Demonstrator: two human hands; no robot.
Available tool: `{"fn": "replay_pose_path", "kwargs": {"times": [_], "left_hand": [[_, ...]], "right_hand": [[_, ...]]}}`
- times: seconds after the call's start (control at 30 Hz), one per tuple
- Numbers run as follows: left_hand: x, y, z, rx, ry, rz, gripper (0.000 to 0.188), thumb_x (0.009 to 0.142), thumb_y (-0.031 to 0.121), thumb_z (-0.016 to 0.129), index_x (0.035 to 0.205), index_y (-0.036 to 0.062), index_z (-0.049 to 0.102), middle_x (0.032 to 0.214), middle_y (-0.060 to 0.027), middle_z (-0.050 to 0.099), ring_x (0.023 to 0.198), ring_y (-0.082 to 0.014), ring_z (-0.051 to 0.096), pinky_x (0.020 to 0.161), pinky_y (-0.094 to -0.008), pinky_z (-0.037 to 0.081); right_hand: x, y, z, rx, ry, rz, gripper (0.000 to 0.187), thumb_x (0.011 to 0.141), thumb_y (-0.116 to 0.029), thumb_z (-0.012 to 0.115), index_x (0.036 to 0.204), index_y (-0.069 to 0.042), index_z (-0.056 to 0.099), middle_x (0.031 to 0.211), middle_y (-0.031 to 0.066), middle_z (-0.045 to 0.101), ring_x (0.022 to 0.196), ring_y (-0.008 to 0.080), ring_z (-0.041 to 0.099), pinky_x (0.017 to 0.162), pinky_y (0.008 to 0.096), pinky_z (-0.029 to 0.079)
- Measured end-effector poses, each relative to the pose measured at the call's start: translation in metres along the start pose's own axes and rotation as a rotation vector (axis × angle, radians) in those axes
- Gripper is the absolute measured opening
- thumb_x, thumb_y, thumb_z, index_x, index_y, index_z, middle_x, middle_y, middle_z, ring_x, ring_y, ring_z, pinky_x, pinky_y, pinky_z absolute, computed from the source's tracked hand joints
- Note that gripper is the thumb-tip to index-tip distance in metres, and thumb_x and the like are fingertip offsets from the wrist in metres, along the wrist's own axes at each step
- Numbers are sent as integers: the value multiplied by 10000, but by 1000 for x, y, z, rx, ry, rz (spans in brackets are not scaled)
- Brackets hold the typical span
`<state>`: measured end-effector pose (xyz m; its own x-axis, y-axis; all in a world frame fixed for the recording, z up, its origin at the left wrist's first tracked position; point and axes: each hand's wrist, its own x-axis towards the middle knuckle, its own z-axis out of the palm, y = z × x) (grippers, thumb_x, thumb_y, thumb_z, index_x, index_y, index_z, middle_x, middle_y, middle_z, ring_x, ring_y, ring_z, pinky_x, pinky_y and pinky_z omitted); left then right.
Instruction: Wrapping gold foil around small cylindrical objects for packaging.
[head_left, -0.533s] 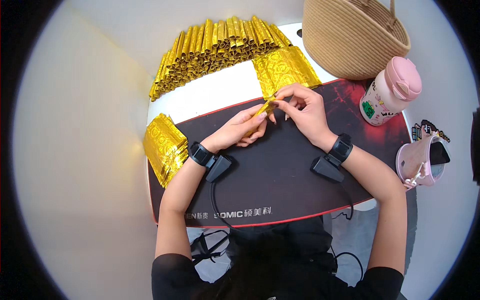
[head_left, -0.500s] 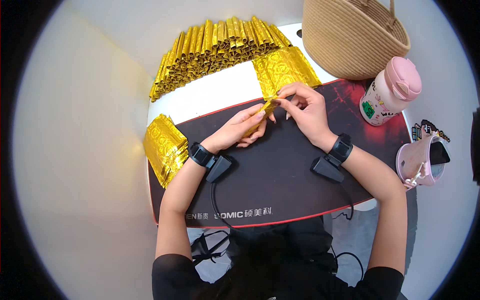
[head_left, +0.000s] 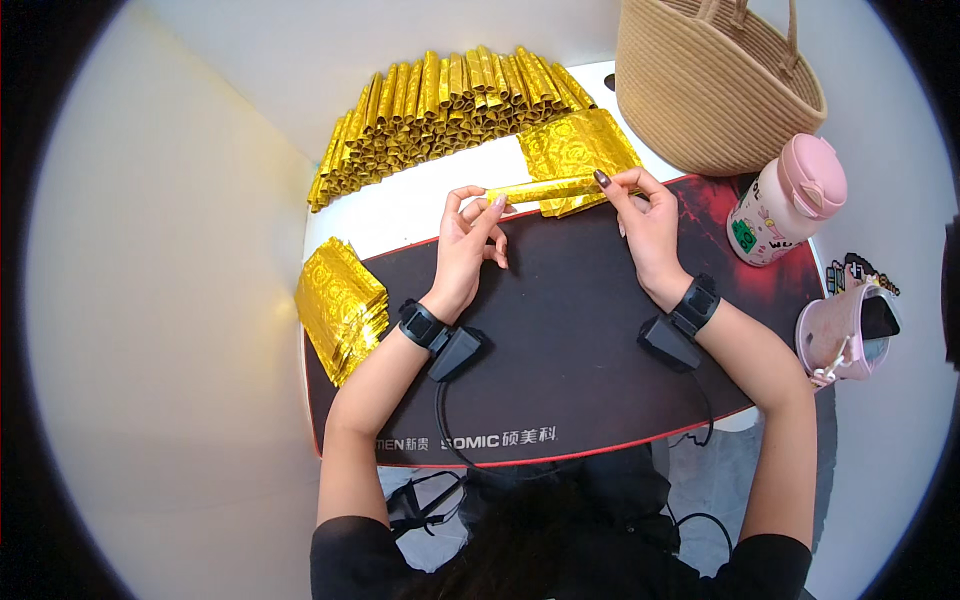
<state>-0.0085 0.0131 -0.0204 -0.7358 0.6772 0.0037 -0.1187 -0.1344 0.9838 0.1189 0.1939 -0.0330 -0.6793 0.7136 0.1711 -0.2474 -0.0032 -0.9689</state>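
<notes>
A thin gold foil roll (head_left: 546, 190) stretches sideways between my two hands. My left hand (head_left: 466, 240) pinches its left end between thumb and fingers. The right end sits in the pinch of my right hand (head_left: 646, 220). Just beyond the roll lies a stack of flat gold foil sheets (head_left: 582, 145), partly covered by it. A second stack of gold foil sheets (head_left: 342, 308) rests left of my left wrist. Behind, a large heap of finished-looking gold foil rolls (head_left: 445, 105) is piled in rows against the wall.
On the right stand a woven rope basket (head_left: 700, 100), a pink-lidded bottle (head_left: 788, 200) and a small pink bucket-shaped holder (head_left: 845, 335) with a dark object inside. A dark desk mat (head_left: 560, 350) with a red edge covers the white table (head_left: 400, 205). Cables hang from both wrist devices.
My hands have moved apart, and the foil roll between them has turned from slanted to nearly level. It now shows along its length, gripped at both ends.
</notes>
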Motion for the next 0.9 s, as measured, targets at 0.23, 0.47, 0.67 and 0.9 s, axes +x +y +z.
{"fn": "replay_pose_path", "kwargs": {"times": [0.23,0.47,0.67,0.9], "left_hand": [[3,1,-1,20,45,35,225,955,225,578,1076,99,436,924,-73,621,529,-41,499,411,-172,419],[2,1,-3,43,39,5,155,939,231,605,952,83,561,1016,-50,633,575,-46,523,458,-167,435],[0,3,-1,19,35,66,103,922,201,628,923,107,588,1192,-84,615,743,-59,590,581,-163,485],[-1,8,4,-23,14,84,202,881,75,658,1060,53,567,1217,-142,608,946,-137,642,748,-250,559]], "right_hand": [[1,-4,1,3,-7,32,137,888,-134,674,791,-65,607,578,-99,457,458,-29,334,411,194,192],[3,-4,-2,5,-14,68,137,880,-115,676,780,-60,601,660,-59,509,469,-12,389,421,186,243],[5,2,-3,29,1,-47,134,874,-72,648,772,-33,570,961,12,528,547,14,473,492,178,350],[7,1,-7,16,-141,68,148,883,-117,646,769,-59,570,713,-28,548,530,19,482,487,186,367]]}}
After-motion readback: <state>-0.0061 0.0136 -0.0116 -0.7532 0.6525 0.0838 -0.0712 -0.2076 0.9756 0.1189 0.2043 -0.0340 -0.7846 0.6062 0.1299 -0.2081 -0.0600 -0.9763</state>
